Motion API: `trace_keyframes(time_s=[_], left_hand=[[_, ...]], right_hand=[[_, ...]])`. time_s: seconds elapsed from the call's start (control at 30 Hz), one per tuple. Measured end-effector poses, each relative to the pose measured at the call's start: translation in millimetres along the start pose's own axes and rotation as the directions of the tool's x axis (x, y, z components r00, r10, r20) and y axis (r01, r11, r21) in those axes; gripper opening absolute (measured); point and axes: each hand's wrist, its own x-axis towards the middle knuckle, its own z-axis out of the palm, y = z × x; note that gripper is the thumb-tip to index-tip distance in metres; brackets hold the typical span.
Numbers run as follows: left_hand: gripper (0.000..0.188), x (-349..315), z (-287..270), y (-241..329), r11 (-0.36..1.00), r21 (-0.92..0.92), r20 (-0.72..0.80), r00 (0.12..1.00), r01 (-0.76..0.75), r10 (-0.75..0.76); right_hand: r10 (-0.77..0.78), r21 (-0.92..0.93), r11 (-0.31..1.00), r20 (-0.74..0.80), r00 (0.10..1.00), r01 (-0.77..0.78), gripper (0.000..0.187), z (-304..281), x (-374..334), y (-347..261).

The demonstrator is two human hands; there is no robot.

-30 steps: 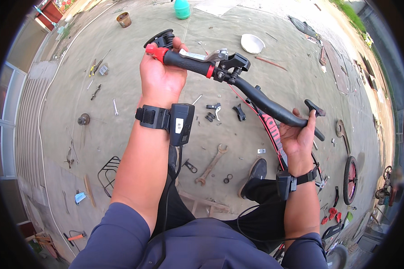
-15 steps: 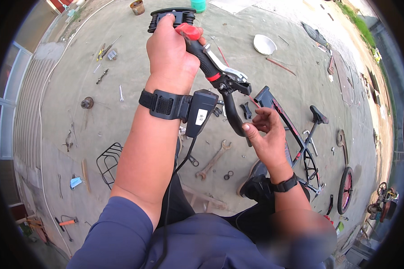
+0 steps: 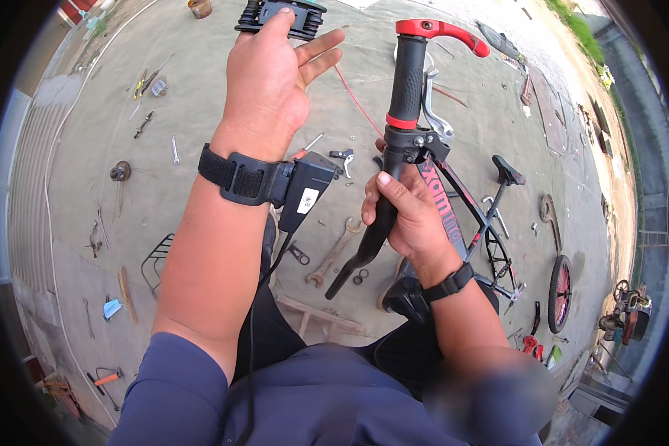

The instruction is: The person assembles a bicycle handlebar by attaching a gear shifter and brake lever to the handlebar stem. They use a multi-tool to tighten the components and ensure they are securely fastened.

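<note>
My right hand [image 3: 412, 212] is wrapped around the bare black tube of a bicycle handlebar [image 3: 379, 227]. The bar stands nearly upright, with a black rubber grip [image 3: 406, 78], red bar end [image 3: 442, 33] and silver brake lever [image 3: 435, 108] at its upper end. To the left, clear of the bar, my left hand [image 3: 267, 89] has two fingers stretched out and apart. Its thumb lies on a black ribbed device [image 3: 282, 16] at the top edge; the remaining fingers are hidden. Behind the handlebar, a bicycle frame [image 3: 442, 204] with its saddle [image 3: 508, 171] rests on the ground.
Between my legs lie a large wrench [image 3: 334, 253] and small rings [image 3: 360, 276]. A loose brake lever [image 3: 343, 157] lies beyond my left wrist. A wheel [image 3: 560, 293] is at right; a rear rack [image 3: 154, 262], hub [image 3: 120, 171] and hammer [image 3: 108, 377] lie at left.
My left hand has let go of the rubber grip and moved slightly left. My right hand has closed around the tube, and the handlebar has swung more upright, its red end to the right.
</note>
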Motion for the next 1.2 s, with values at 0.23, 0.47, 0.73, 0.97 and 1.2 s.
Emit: trace_keyframes(time_s=[0.23,0.47,0.73,0.97,1.2], left_hand=[[0.035,-5,-25,7,0.997,0.071,0.08,0.996,0.026,-0.031],[0.037,-11,-26,15,0.991,0.132,0.116,0.992,0.039,-0.055],[0.031,-15,-29,19,0.978,0.204,0.134,0.988,0.052,-0.08],[0.026,-22,-28,22,0.959,0.28,0.163,0.983,0.037,-0.086],[0.026,-24,-27,25,0.956,0.288,0.111,0.989,0.064,-0.1]], right_hand=[[0.028,0.238,0.971,0.02,0.999,-0.032,0.057,-1,-1,-18],[0.006,0.209,0.978,-0.001,1.0,-0.006,0.059,0,-2,-23],[-0.066,-0.002,0.998,-0.097,0.993,0.066,0.048,-8,3,-25],[-0.184,-0.251,0.958,-0.157,0.97,0.141,0.035,-11,1,-28],[-0.193,-0.208,0.965,-0.151,0.97,0.16,0.033,-12,-8,-34]])
